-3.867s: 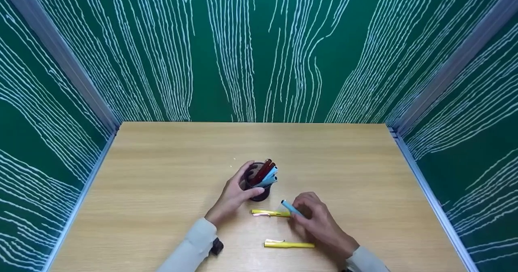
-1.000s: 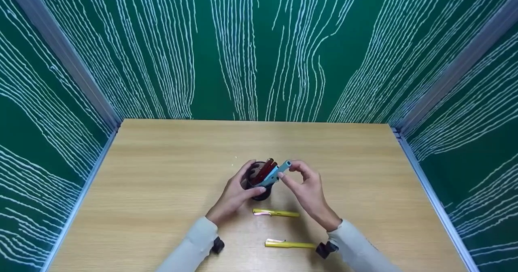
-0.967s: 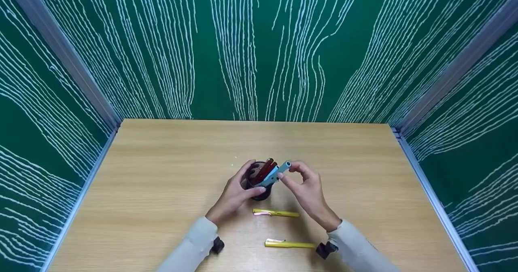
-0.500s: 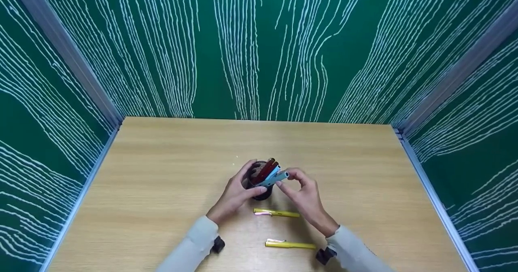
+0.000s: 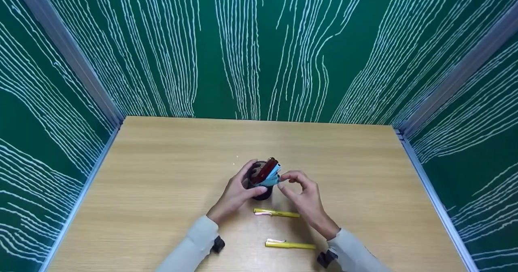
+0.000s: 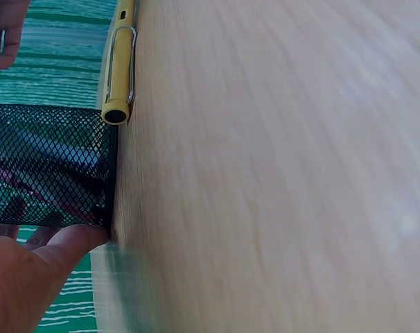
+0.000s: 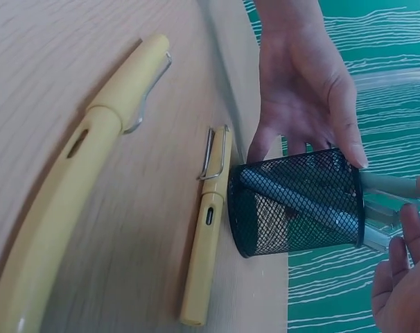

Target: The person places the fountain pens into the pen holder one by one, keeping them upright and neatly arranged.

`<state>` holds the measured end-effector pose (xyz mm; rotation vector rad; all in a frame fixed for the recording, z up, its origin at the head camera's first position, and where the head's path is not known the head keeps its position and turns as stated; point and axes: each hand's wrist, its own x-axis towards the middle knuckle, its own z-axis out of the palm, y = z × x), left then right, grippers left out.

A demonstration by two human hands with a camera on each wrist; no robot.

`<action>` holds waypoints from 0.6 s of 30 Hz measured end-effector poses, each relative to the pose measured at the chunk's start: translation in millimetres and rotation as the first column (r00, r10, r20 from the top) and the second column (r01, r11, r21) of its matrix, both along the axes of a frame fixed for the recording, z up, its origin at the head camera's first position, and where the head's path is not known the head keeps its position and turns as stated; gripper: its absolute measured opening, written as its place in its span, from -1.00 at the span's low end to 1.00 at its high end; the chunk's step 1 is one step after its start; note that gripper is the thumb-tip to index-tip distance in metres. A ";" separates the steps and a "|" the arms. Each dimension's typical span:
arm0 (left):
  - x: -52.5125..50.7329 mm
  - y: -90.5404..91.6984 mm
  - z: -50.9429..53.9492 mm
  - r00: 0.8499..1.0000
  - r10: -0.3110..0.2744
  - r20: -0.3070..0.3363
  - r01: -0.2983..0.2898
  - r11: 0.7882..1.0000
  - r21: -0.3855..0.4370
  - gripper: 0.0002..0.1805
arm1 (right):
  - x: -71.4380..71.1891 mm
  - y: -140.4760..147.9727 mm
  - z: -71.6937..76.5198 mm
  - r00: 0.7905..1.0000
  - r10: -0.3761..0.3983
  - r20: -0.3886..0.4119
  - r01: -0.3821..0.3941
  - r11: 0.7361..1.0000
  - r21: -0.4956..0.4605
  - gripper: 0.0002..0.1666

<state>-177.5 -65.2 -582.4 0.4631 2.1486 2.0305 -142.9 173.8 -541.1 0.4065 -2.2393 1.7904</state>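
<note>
A black mesh cup (image 5: 263, 195) holds dark red pens (image 5: 264, 171) and teal pens (image 5: 270, 180), their ends sticking out over the rim. Around its side curls the left hand (image 5: 234, 193), thumb near the rim; the left wrist view shows the mesh cup (image 6: 50, 166) close to this hand (image 6: 23, 281). The right hand (image 5: 306, 197) has thumb and index fingertips at a teal pen's outer end, slightly apart. In the right wrist view, the right hand's fingers (image 7: 398, 267) are loosely bent beside the teal pens (image 7: 390, 184).
Two yellow pens with metal clips lie on the wooden table (image 5: 170, 154): one (image 5: 283, 213) just in front of the cup, the other (image 5: 290, 245) closer to the person. Green panels (image 5: 226, 53) with white lines stand behind and at both sides.
The right hand brought a teal pen from above the table to the cup; that pen has tilted lower and slid further in. The left hand has kept its grip on the cup.
</note>
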 end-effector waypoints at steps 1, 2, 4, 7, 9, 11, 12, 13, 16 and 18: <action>-0.1 0.0 0.0 1.000 0.000 0.001 0.000 1.000 0.000 0.01 | 0.5 0.4 0.0 1.000 0.003 -0.002 -0.003 1.000 0.002 -0.77; 0.0 -0.1 0.0 1.000 0.000 0.003 0.000 1.000 0.000 0.00 | 1.0 0.8 0.1 1.000 0.005 -0.005 -0.005 1.000 0.005 -0.78; -0.1 0.2 -0.2 1.000 -0.001 0.010 0.001 1.000 0.004 0.01 | 2.0 1.6 0.0 1.000 0.006 -0.008 -0.006 1.000 0.011 -0.79; 0.2 0.6 -0.5 1.000 -0.004 0.011 0.004 1.000 0.013 0.01 | 3.4 3.2 -0.7 1.000 0.001 -0.009 0.000 1.000 0.016 -0.79; 0.3 0.8 -0.7 1.000 -0.006 0.010 0.006 1.000 0.015 0.01 | 3.8 4.6 -2.4 1.000 -0.001 -0.004 0.001 1.000 0.013 -0.79; 0.2 1.0 -0.8 1.000 -0.007 0.008 0.007 1.000 0.015 0.01 | 4.7 5.8 -4.3 1.000 -0.001 -0.002 0.001 1.000 0.012 -0.79; 0.2 1.0 -0.8 1.000 -0.006 0.008 0.006 1.000 0.010 0.01 | 5.4 6.2 -5.3 1.000 -0.001 -0.002 0.001 1.000 0.012 -0.80; 0.4 1.0 -0.7 1.000 -0.004 0.008 0.004 1.000 0.003 0.00 | 5.9 7.0 -6.8 1.000 -0.001 0.005 0.001 1.000 0.015 -0.80; 0.1 1.0 -0.7 1.000 0.000 0.011 0.000 1.000 -0.007 0.00 | 8.2 8.8 -11.6 1.000 -0.001 0.027 0.000 0.999 0.034 -0.80; 0.1 1.0 -0.5 1.000 -0.001 0.011 0.001 1.000 -0.002 0.00 | 9.9 10.1 -15.6 0.999 0.000 0.048 -0.003 0.999 0.050 -0.81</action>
